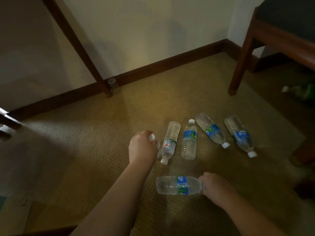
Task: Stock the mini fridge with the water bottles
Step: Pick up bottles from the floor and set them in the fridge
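Note:
Several clear water bottles lie on the tan carpet. My left hand (142, 147) grips one bottle near its white cap (151, 137); most of that bottle is hidden under the hand. My right hand (214, 186) holds the neck end of a blue-labelled bottle (179, 185) lying sideways in front of me. Beyond lie a white-labelled bottle (169, 142), a blue-labelled bottle (189, 139), another (212, 130) and one at the far right (240, 135). No fridge shows clearly.
A wooden table leg (95, 70) stands at the left by the dark baseboard (153, 68). A wooden chair (272, 36) stands at the right, with a green bottle (300, 91) under it. A small clear cup (112, 82) sits by the wall.

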### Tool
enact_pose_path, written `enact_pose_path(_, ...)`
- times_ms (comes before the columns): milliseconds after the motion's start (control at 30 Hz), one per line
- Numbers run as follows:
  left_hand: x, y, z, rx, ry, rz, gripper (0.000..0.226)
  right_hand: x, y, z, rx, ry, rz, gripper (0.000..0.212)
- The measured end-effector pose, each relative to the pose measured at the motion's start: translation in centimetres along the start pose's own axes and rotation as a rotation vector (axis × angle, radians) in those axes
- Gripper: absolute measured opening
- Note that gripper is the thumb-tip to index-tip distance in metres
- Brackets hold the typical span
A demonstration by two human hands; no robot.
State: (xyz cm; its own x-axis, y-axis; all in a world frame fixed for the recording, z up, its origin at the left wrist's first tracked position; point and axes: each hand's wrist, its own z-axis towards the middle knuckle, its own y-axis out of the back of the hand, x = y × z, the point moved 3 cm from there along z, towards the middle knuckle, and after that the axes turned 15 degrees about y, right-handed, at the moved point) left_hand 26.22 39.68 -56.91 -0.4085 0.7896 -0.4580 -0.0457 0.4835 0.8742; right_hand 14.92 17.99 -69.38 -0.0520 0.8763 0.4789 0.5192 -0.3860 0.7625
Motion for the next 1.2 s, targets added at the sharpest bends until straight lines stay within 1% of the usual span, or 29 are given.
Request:
enact_pose_path(67,-1.0,-0.2,-1.3,0.010,-0.108,0.048,0.034,0.0,0.8,-2.1,0.006,0.042,0.055,0.022)
enact_pose_path(100,-1.7,-0.1,-1.9,0.013,-0.169,0.068,0.033,0.1,1.4,-3.4,-0.033,0.068,0.094,0.023)
enact_pose_path(200,-4.4,0.9,-4.0,0.037,-0.329,0.104,0.027,0.7,4.2,-7.6,-0.218,0.075,0.187,0.027)
enact_pose_path(300,-8.3,2.9,-6.5,0.105,-0.470,0.143,0.033,0.6,7.3,-12.4,-0.363,0.051,0.172,0.024)
enact_pose_path(400,-13.0,4.8,-9.8,0.216,-0.648,0.114,0.035,-0.5,9.9,-18.3,-0.521,-0.046,0.188,0.019)
enact_pose_path(533,-19.8,6.4,-15.0,0.299,-0.943,0.097,0.036,-1.8,12.9,-26.9,-0.778,-0.224,0.201,0.029)
enact_pose_path(667,-26.5,7.1,-20.9,0.390,-1.152,0.059,0.032,-2.5,15.2,-35.0,-1.047,-0.350,0.130,0.031)
enact_pose_path(733,-29.1,7.1,-24.1,0.434,-1.253,0.058,0.031,-2.6,15.6,-38.3,-1.141,-0.398,0.124,0.032)
enact_pose_path(867,-32.5,6.5,-29.8,0.477,-1.448,0.012,0.031,-4.0,15.9,-43.0,-1.267,-0.489,0.057,0.033)
enact_pose_path(1000,-34.2,4.5,-34.5,0.516,-1.599,0.034,0.029,-6.1,16.8,-46.0,-1.365,-0.557,-0.025,0.034)
enact_pose_path(1100,-34.8,2.9,-36.7,0.522,-1.669,0.082,0.037,-7.6,18.1,-47.2,-1.370,-0.582,-0.082,0.032)
enact_pose_path(1200,-35.1,2.0,-38.0,0.537,-1.689,0.102,0.040,-9.2,20.0,-47.5,-1.352,-0.589,-0.139,0.035)
